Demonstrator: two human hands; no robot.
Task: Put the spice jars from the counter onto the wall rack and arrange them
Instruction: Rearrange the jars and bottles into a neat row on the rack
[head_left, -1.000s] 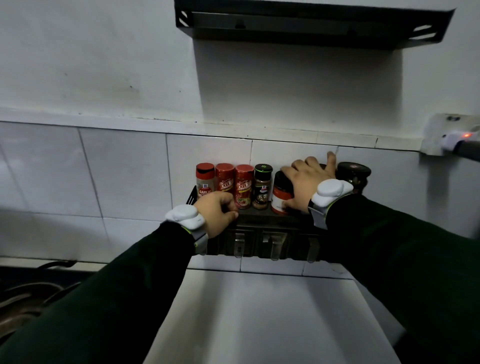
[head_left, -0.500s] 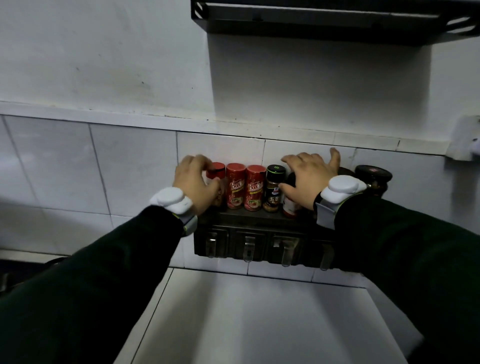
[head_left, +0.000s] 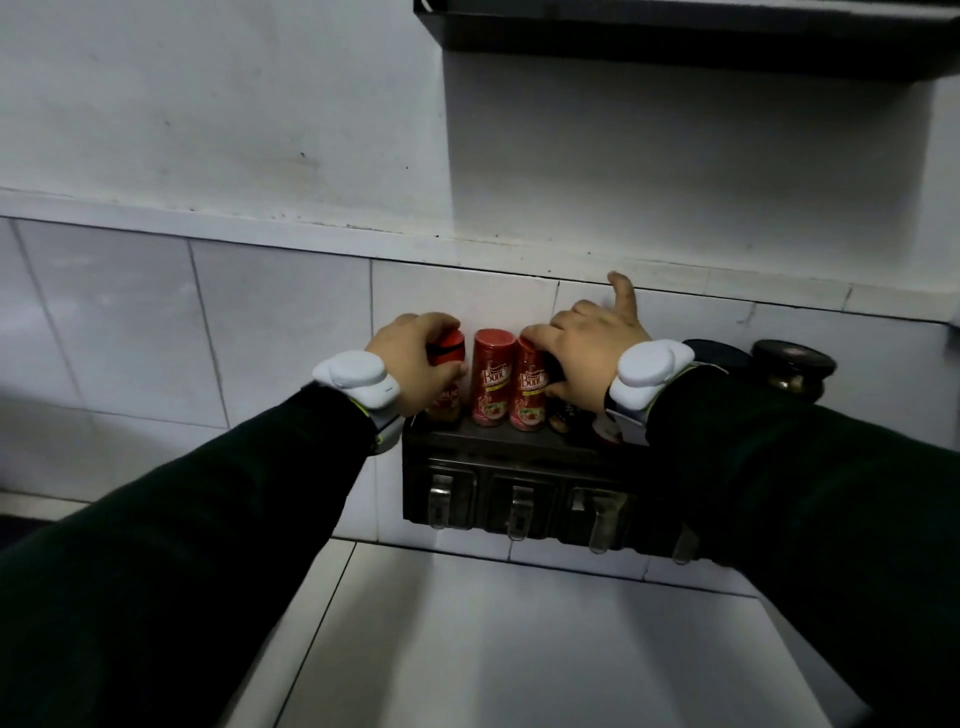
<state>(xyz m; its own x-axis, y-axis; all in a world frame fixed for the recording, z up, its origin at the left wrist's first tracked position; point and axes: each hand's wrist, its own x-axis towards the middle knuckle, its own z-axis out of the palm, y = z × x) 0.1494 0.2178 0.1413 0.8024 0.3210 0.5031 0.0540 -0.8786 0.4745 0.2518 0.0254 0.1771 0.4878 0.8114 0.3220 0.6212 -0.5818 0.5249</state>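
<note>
A dark wall rack (head_left: 524, 457) hangs on the tiled wall with a row of spice jars on top. My left hand (head_left: 410, 358) is closed around the leftmost red-capped garlic jar (head_left: 445, 358). Beside it stand two red jars (head_left: 491, 382), side by side. My right hand (head_left: 587, 348) grips the dark jar (head_left: 561, 415) next to them, thumb against the second red jar, little finger raised. A white-labelled jar (head_left: 608, 431) is mostly hidden under my right wrist. A black-lidded jar (head_left: 792, 369) stands at the rack's right end.
Metal hooks (head_left: 517, 519) hang along the rack's front. A white counter (head_left: 519, 649) lies below. A dark hood or shelf (head_left: 675, 31) juts out above at the top right.
My left hand rose from the rack's front edge to the garlic jar and closed on it. My right hand shifted left from the white-labelled jar to the dark jar.
</note>
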